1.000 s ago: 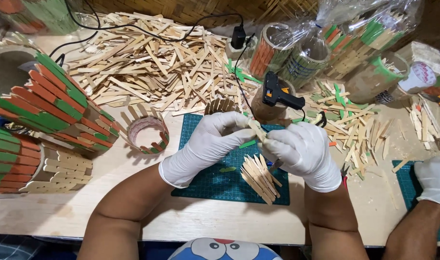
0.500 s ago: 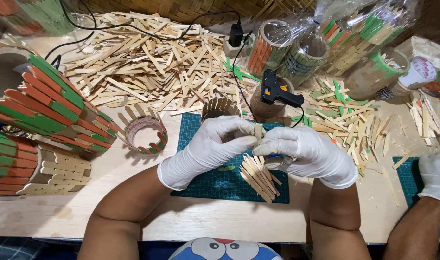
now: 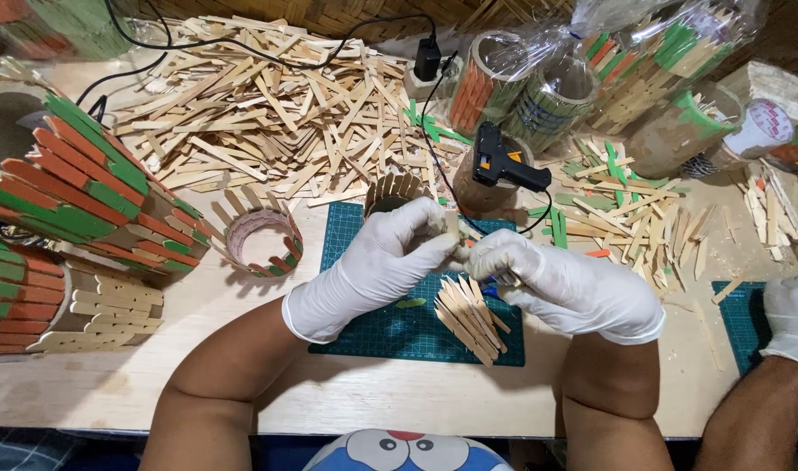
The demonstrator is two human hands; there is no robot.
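Observation:
Both my hands wear white gloves and meet over a green cutting mat (image 3: 373,323). My left hand (image 3: 381,262) pinches a thin wooden stick (image 3: 452,223) that stands nearly upright between the fingertips. My right hand (image 3: 556,279) touches the same stick from the right, its fingers curled around it. Just below my hands, a small pile of plain wooden sticks (image 3: 469,314) lies on the mat. A black glue gun (image 3: 503,161) rests on a holder just behind my hands.
A big heap of loose sticks (image 3: 277,122) covers the back of the table. Green and orange stick-clad cylinders (image 3: 76,201) crowd the left. A small ring of sticks (image 3: 259,235) sits left of the mat. Another person's gloved hand (image 3: 791,318) is at right.
My right hand has drawn in toward the left, so both hands now meet on the stick. The head view shifted slightly.

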